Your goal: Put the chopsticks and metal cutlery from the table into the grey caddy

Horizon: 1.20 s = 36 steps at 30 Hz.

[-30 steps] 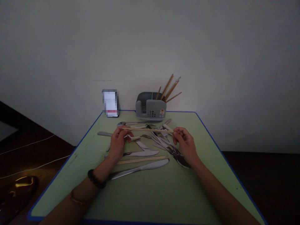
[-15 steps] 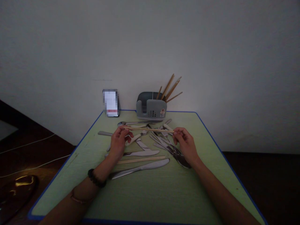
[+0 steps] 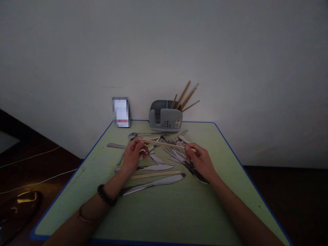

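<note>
A pair of light wooden chopsticks (image 3: 164,143) spans the gap between my hands, above the spread of cutlery. My left hand (image 3: 133,153) pinches their left end, and my right hand (image 3: 198,157) is closed around the right end. Beneath my right hand lies a heap of metal knives, forks and spoons (image 3: 183,159). Nearer to me are a table knife (image 3: 156,167), more chopsticks (image 3: 157,175) lying flat, and another table knife (image 3: 159,182). A metal spoon (image 3: 133,135) rests beyond my left hand, which partly hides the cutlery behind it.
At the table's back edge stands a grey cutlery holder (image 3: 165,119), with several chopsticks (image 3: 186,97) leaning in its right compartment. A phone (image 3: 121,112) is propped against the wall on the left. The green table (image 3: 179,215) has a blue rim.
My hands have come slightly closer together. The chopsticks' right end has dipped, so they now slope down to the right. The left hand has shifted a little right.
</note>
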Each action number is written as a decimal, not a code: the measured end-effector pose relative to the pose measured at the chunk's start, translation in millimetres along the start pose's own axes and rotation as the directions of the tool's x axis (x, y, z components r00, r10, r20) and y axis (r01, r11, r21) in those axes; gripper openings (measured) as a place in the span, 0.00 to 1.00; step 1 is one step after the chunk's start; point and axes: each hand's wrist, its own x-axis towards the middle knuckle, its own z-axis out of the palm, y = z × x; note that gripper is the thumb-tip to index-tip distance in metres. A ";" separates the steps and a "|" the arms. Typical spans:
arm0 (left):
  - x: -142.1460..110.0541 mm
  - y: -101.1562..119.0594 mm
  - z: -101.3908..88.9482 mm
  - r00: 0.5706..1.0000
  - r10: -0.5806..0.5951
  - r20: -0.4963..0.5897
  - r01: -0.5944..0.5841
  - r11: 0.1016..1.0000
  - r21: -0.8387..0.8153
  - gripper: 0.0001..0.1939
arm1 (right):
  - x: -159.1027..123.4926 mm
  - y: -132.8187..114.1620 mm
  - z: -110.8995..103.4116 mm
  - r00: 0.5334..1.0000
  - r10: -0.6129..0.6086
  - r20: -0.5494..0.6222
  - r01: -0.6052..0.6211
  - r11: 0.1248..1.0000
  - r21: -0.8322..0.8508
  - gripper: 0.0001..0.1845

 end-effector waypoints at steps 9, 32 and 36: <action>-0.8 -2.3 -1.9 0.999 0.021 0.048 -0.022 0.999 0.023 0.10 | -2.6 0.3 3.6 0.975 -0.132 0.181 0.168 0.965 -0.199 0.11; -4.2 1.2 4.1 0.992 -0.001 0.125 -0.008 0.997 0.074 0.14 | -5.9 -2.9 9.6 0.990 -0.081 0.113 0.093 0.990 -0.104 0.15; -4.4 1.3 4.2 0.991 0.001 0.135 -0.015 0.995 0.102 0.15 | -5.5 -3.8 12.2 0.986 -0.087 0.143 0.091 0.996 -0.024 0.15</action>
